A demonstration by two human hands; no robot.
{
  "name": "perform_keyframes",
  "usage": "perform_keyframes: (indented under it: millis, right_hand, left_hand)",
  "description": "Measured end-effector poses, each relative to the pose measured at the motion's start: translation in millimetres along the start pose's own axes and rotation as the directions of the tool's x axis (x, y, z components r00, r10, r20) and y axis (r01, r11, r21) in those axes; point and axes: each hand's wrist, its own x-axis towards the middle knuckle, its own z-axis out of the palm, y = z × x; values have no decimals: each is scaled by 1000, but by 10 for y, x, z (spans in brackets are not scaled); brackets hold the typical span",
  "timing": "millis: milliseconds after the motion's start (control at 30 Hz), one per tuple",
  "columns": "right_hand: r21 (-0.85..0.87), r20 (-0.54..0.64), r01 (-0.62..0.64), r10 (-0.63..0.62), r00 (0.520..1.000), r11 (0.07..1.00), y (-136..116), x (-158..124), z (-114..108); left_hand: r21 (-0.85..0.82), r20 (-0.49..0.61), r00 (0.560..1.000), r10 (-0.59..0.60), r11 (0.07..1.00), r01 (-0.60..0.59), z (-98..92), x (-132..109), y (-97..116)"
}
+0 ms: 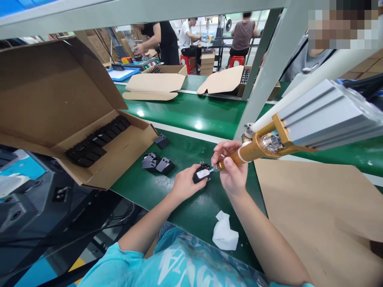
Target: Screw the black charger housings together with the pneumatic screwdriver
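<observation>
My left hand (187, 183) grips a small black plastic housing (202, 174) whose inside looks white or pale. In my right hand (233, 171) is the gold-coloured barrel of a glue dispenser (248, 151), fingers wrapped round its lower end. The dispenser's thin greenish nozzle (212, 170) points at the housing's pale inside; whether it touches cannot be made out. Several more black housings (165, 165) lie on the green bench left of my hands, one of them (162, 141) nearer the box.
An open cardboard box (128, 163) at left holds a row of black parts (98, 141). Crumpled white tissue (225, 233) lies near the front edge. Flat cardboard (317, 199) covers the right side. A metal post (263, 71) rises ahead; several people work beyond the green conveyor (179, 109).
</observation>
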Motion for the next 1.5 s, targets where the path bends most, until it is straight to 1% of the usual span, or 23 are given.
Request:
perform_keyframes:
  millis: [100,233,367,500,567,733,800,1000,1133,1233,1300,1367,1433,1500]
  right_hand:
    - [26,8,3,-3,1000,1000,-5,-7,15]
    - [7,8,-10,10,1000,1000,-11,-14,30]
    - [1,8,-26,26,1000,1000,-15,-15,39]
    - [35,15,-19,18,1000,999,-14,-21,46]
    - [40,19,-22,21,1000,999,-15,-26,48]
    - [9,7,-37,37,999,999,-21,-39,49]
    - [3,0,-35,35,999,999,-24,-42,49]
    - [14,4,-14,14,1000,1000,-18,-34,57]
    - [50,17,-8,8,1000,999,-7,-24,47]
    - [30,10,-9,8,1000,1000,-6,-17,32]
    - [14,-4,-4,4,1000,1000,-6,-10,24]
    - [16,-26,8,-8,1000,1000,0,1,18]
    - [17,-67,31,-30,997,999,12,16,11]
    - [4,-121,57,-56,991,998,28,33,1]
  left_hand:
    - [20,33,999,-5,1000,4,45,11,65]
    - [24,50,999,4,1000,-5,100,42,138]
    - [14,44,999,6,1000,-7,120,62,139]
    - [15,41,999,18,1000,-18,135,56,130]
    - [-31,38,999,32,999,-31,153,51,149]
    - [-240,-16,1000,27,970,-30,202,48,194]
    - [-274,-27,999,27,961,-33,214,48,186]
    - [-260,-40,998,56,963,-65,219,47,154]
    - [-173,-25,998,61,983,-65,206,58,148]
    - [-66,-21,998,66,996,-68,154,77,87]
    - [5,-4,998,62,998,-62,93,98,-3]
    - [43,22,999,47,998,-48,23,130,-120]
    - [5,58,998,34,999,-34,-40,176,-239]
    - [-93,113,993,18,996,-7,-77,238,-332]
